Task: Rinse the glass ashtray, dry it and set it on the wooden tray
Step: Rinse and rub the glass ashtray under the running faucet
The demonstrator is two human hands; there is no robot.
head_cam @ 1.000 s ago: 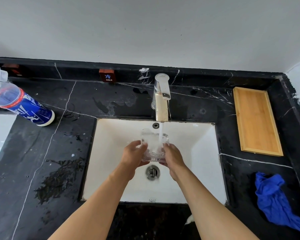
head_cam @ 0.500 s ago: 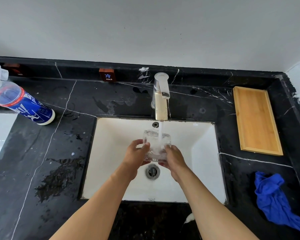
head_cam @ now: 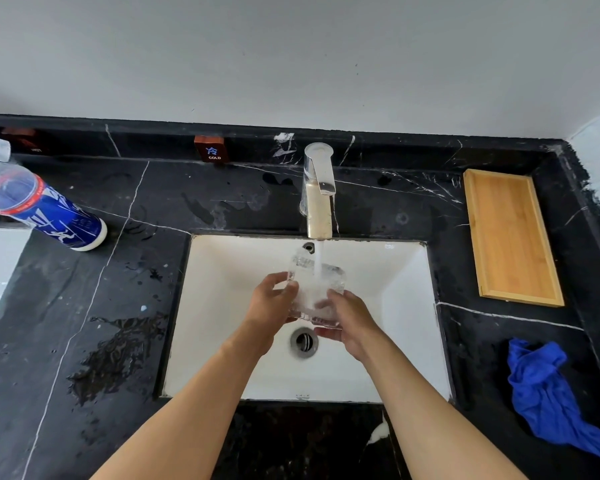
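Both hands grip the glass ashtray (head_cam: 315, 289) over the white sink (head_cam: 222, 323), directly under the stream from the tap (head_cam: 318, 195); the left hand (head_cam: 269, 304) clasps its side at 9 o'clock, the right hand (head_cam: 352, 322) cups its near corner at about 4 o'clock, fingers curled onto the glass. The main risk, as I judge it, is a slip; wet glass gives little friction, and a drop onto the basin could chip it. Water striking the tilted ashtray may also splash onto the black counter (head_cam: 84, 306), already wet at 9 o'clock. The blue cloth (head_cam: 548, 393) lies crumpled at 4 o'clock and the wooden tray (head_cam: 510, 233) at 2 o'clock; reaching for the cloth leaves the ashtray in one wet hand, the likeliest point for a fumble; setting it down undried would wet the tray.
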